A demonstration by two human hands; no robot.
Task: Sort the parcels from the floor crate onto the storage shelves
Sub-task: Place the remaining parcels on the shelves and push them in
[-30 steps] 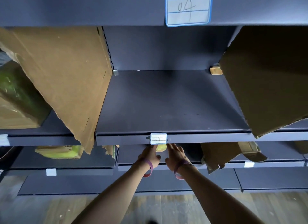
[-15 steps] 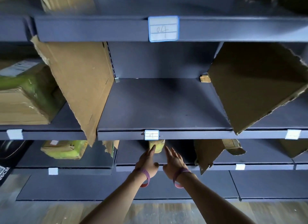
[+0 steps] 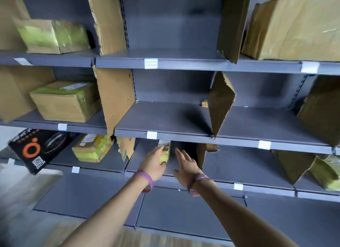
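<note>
A small parcel (image 3: 165, 153) wrapped in yellow-green tape stands on the third grey shelf (image 3: 266, 189) down, just under the shelf edge above it. My left hand (image 3: 154, 166) lies flat against the parcel's left side, with the thumb at its lower front. My right hand (image 3: 185, 166) hovers to the right of the parcel with fingers spread, apart from it and holding nothing. Both wrists wear purple bands. The floor crate is out of view.
Torn cardboard dividers (image 3: 116, 97) (image 3: 219, 103) split the shelves into bays. Taped parcels (image 3: 66, 101) (image 3: 93, 148) and a black printed box (image 3: 36, 149) fill the left bays; a large box (image 3: 294, 27) sits top right. The middle bay (image 3: 161, 118) holds nothing.
The view has pulled back and tilted, showing more shelves. My right hand has come off the parcel and spread open; my left hand stays against it.
</note>
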